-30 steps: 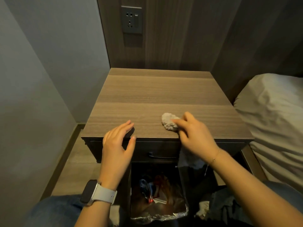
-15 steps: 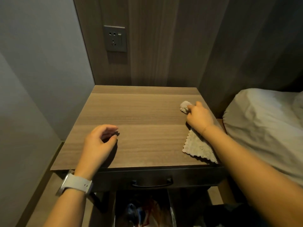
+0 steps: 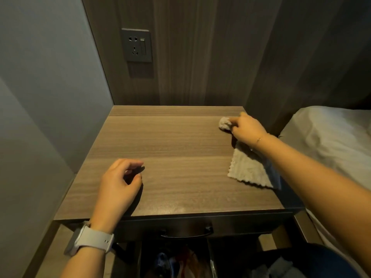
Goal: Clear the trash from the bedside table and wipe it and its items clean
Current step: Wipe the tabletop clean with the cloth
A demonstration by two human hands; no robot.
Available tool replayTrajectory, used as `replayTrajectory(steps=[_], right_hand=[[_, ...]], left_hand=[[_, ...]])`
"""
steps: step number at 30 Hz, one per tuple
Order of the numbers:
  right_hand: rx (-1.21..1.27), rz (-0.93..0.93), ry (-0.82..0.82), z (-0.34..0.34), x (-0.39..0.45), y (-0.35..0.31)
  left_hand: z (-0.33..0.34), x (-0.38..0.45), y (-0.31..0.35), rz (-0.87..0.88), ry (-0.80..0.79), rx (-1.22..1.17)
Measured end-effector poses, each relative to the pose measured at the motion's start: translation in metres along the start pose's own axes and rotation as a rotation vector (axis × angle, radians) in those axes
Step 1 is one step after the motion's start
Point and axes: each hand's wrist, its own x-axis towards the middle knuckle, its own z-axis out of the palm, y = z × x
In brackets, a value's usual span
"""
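1. The right hand [image 3: 246,129] pinches a bunched end of the pale grey textured wiping cloth [image 3: 249,171] near the far right corner of the brown wood-grain bedside table [image 3: 170,149]; the rest of the cloth trails flat along the right edge.
2. The left hand [image 3: 118,183] rests loosely curled and empty near the front left of the table.
3. The tabletop carries no trash or other items.
4. Risk: the trailing cloth lies close to the right edge, so a sweep toward that side could drag it off toward the white bed [image 3: 331,141].
5. Risk: with only a small wad under the fingers, the back corners may be missed.
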Motion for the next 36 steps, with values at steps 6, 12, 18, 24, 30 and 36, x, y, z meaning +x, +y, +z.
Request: replayTrajectory(steps=[6, 12, 18, 24, 30, 36], right_hand=[[-0.026, -0.269, 0.004, 0.028, -0.047, -0.051], [0.372, -0.534, -0.307, -0.001, -0.091, -0.067], [0.139, -0.075, -0.009, 0.007, 0.022, -0.012], [0.029, -0.352, 0.001, 0.037, -0.014, -0.064], [0.314, -0.366, 0.027, 0.003, -0.002, -0.046], [-0.045, 0.145, -0.030, 0.013, 0.082, 0.017]], left_hand=[[-0.001, 0.000, 0.000, -0.011, -0.006, 0.002], [-0.002, -0.001, 0.003, -0.017, -0.019, 0.003], [-0.002, -0.001, 0.004, -0.030, -0.013, 0.006], [0.001, -0.001, 0.002, -0.018, 0.008, 0.009], [0.001, -0.004, 0.010, -0.095, 0.021, 0.259], [0.005, -0.003, 0.009, -0.166, 0.049, 0.367]])
